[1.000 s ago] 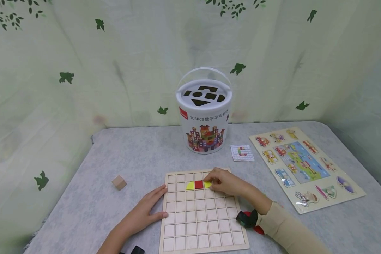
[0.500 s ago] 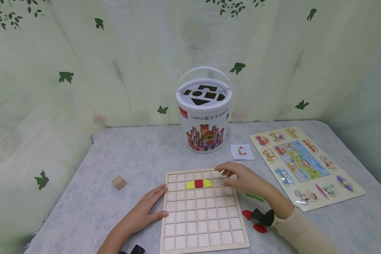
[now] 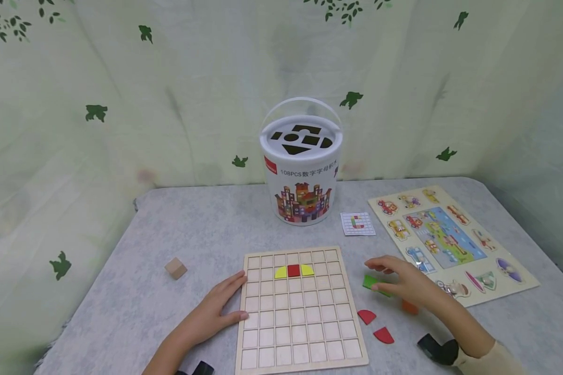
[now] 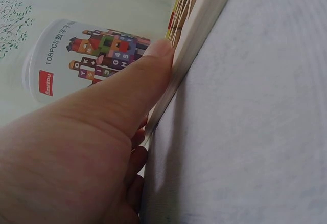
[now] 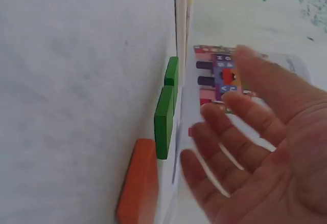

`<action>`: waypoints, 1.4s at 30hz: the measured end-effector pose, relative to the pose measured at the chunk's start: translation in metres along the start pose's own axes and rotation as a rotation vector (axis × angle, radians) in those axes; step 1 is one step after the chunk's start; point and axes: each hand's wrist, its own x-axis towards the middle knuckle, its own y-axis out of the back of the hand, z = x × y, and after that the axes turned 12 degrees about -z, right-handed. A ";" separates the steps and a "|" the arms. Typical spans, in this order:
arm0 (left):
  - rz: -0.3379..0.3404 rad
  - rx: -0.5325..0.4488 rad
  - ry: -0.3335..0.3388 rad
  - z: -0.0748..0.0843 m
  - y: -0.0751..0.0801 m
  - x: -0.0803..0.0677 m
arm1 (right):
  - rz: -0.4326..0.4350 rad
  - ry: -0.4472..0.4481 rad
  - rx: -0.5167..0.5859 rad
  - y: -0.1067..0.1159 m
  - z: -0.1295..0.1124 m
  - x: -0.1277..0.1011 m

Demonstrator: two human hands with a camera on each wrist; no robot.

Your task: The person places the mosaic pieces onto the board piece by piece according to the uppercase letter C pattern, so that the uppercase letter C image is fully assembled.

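Note:
A wooden grid board (image 3: 300, 312) lies on the grey table, with a yellow quarter-round, a red square (image 3: 293, 271) and a second yellow quarter-round side by side in its second row. My left hand (image 3: 220, 307) rests flat against the board's left edge (image 4: 199, 40), thumb along it. My right hand (image 3: 399, 281) hovers open over loose green tiles (image 3: 371, 283) (image 5: 166, 111) and an orange tile (image 3: 409, 307) (image 5: 138, 183) right of the board. Two red quarter-round pieces (image 3: 375, 325) lie by the board's right edge.
A white lidded bucket (image 3: 302, 166) with shape slots stands behind the board. A small pattern card (image 3: 358, 224) and a vehicle peg puzzle (image 3: 450, 245) lie to the right. A plain wooden cube (image 3: 175, 269) sits at the left. A leaf-print curtain hangs behind.
My right hand let go of the yellow piece on the board, lifted off and moved right and down to the loose green tiles. My left hand stayed put.

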 end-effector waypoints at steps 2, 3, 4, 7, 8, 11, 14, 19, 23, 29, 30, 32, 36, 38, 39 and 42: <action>-0.001 -0.004 0.001 0.000 0.000 0.000 | 0.002 -0.047 -0.027 -0.003 0.006 -0.005; -0.002 -0.006 0.001 0.000 0.000 0.000 | 0.002 -0.068 -0.037 -0.004 0.008 -0.007; -0.003 -0.007 0.002 0.000 0.000 0.000 | 0.003 -0.080 -0.052 -0.005 0.011 -0.009; -0.003 -0.006 0.002 0.001 0.001 0.000 | 0.002 -0.089 -0.076 -0.009 0.016 -0.014; -0.002 -0.005 0.001 0.000 0.001 0.000 | 0.001 -0.091 -0.080 -0.010 0.018 -0.015; 0.002 -0.006 -0.003 0.000 0.001 -0.001 | 0.004 -0.084 -0.086 -0.011 0.019 -0.016; 0.003 -0.010 -0.007 0.000 0.001 -0.001 | 0.025 -0.081 -0.107 -0.012 0.016 -0.016; -0.010 -0.029 0.013 -0.001 0.000 -0.001 | 0.051 -0.126 -0.159 -0.013 0.009 -0.015; -0.017 -0.046 0.026 -0.001 -0.001 -0.002 | 0.059 -0.125 -0.174 -0.014 0.007 -0.015; -0.017 -0.040 0.019 -0.002 -0.001 -0.001 | 0.055 -0.111 -0.134 -0.015 0.003 -0.014; -0.018 -0.038 0.020 -0.002 -0.001 -0.001 | 0.057 -0.102 -0.123 -0.015 0.001 -0.014; -0.016 -0.036 0.019 -0.002 -0.001 -0.001 | 0.070 -0.063 -0.112 -0.015 -0.003 -0.013; -0.014 -0.034 0.021 -0.002 -0.002 -0.001 | 0.106 0.064 -0.092 -0.018 -0.015 -0.010; -0.011 -0.032 0.020 -0.002 -0.002 -0.001 | 0.116 0.115 -0.078 -0.019 -0.022 -0.008; -0.013 -0.036 0.018 -0.002 -0.002 -0.001 | 0.118 0.137 -0.070 -0.020 -0.027 -0.006; -0.015 -0.035 0.016 -0.002 -0.001 0.000 | 0.124 0.211 -0.048 -0.021 -0.041 0.001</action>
